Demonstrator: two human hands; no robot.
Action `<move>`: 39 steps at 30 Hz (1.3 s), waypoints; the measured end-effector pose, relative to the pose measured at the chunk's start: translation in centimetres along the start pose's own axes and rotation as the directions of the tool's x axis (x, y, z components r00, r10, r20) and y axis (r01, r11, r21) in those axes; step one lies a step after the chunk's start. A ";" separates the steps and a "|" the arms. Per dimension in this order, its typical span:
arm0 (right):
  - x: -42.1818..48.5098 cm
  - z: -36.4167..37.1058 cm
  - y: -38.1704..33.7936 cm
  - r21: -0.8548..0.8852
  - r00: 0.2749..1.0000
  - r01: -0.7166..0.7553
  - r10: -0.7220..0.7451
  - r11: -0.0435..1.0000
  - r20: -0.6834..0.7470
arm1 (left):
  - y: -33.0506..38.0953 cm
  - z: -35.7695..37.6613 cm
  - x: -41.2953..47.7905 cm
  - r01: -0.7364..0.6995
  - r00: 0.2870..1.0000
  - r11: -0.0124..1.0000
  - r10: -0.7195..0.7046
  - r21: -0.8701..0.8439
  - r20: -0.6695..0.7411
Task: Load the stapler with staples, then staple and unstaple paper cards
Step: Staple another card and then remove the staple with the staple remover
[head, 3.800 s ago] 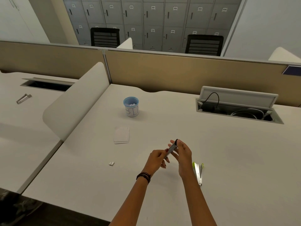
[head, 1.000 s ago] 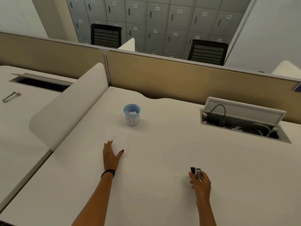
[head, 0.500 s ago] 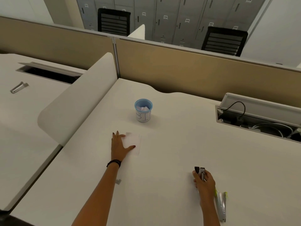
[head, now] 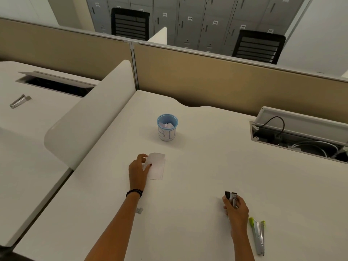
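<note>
On the white surface (head: 188, 194) before you, your left hand (head: 138, 171), flat on the paper cards (head: 158, 173) half a second ago, now pinches the top card (head: 157, 157) in curled fingers and lifts its left edge. Your right hand (head: 236, 210) still grips the small stapler (head: 232, 198) upright, toward your right. The cup (head: 167, 133) carries unreadable blue handwriting; lockers (head: 190, 29) behind read 029, 030, 031.

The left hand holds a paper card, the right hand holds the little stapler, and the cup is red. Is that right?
Almost. The head view shows the cup is white with a blue rim, not red. The rest fits: the left hand pinches a card and the right hand holds the stapler.
</note>
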State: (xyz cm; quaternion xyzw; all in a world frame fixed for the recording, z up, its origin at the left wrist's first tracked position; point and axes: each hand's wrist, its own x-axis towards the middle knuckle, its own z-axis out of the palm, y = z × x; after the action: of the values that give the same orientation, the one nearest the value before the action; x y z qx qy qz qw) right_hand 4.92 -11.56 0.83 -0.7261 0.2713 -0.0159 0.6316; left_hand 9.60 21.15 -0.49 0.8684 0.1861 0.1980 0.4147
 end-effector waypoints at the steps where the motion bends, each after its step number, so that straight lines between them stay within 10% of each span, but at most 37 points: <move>1: -0.1 0.1 -0.1 -0.002 1.000 -0.005 0.005 1.000 0.000 | 0.2 -0.2 0.0 0.002 1.000 0.999 -0.003 -0.034 -0.010; 13: -2.0 3.3 -1.8 -0.047 0.987 -0.008 0.015 0.999 0.160 | 4.8 0.9 -2.4 0.093 0.985 0.915 -0.029 -0.391 0.167; 27: -4.5 0.2 -4.4 0.051 0.990 -0.017 0.010 0.999 0.140 | 11.7 5.8 -9.7 -0.100 0.872 0.894 0.291 -0.437 0.394; 39: -4.2 -4.3 -3.9 0.090 0.996 0.060 -0.065 0.994 0.057 | 16.3 6.2 -13.7 0.084 0.840 0.856 0.214 -0.510 0.498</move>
State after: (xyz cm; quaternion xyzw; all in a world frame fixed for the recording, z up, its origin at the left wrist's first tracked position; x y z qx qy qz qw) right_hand 1.25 -13.47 6.63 -0.7056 0.2285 -0.0258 0.6703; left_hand 3.56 0.88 6.33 0.7523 -0.0280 0.0033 0.6582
